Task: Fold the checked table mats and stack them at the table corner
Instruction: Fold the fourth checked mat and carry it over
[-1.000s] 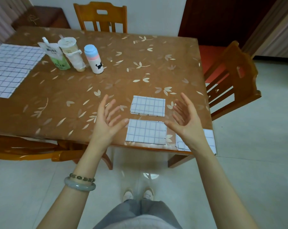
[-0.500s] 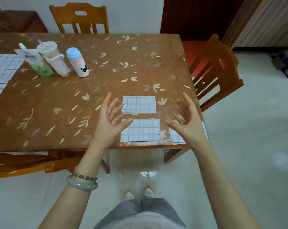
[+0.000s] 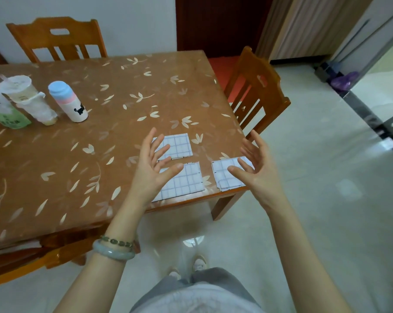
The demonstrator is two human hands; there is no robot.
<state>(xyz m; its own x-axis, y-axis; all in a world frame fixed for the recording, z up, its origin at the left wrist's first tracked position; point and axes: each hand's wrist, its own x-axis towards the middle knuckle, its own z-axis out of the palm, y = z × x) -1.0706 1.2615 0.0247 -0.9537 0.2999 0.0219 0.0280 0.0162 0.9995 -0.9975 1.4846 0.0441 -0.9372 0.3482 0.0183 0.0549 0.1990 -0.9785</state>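
Three folded checked mats sit near the table's [image 3: 55, 177] right front corner: one further back [image 3: 179, 145], one at the front edge [image 3: 186, 181], and a small stack [image 3: 225, 177] right at the corner. Both hands hover above them, palms facing each other, holding nothing. The left hand [image 3: 152, 168] has its fingers [image 3: 161, 141] spread apart, and the right hand [image 3: 258, 168] is the same, slightly curled. Bracelets [image 3: 114, 249] on the left wrist.

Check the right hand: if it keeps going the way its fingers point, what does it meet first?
Probably the folded mat stack at the table corner. The right hand is open above it, fingers pointing forward and left; its height over the stack is unclear from this single view.
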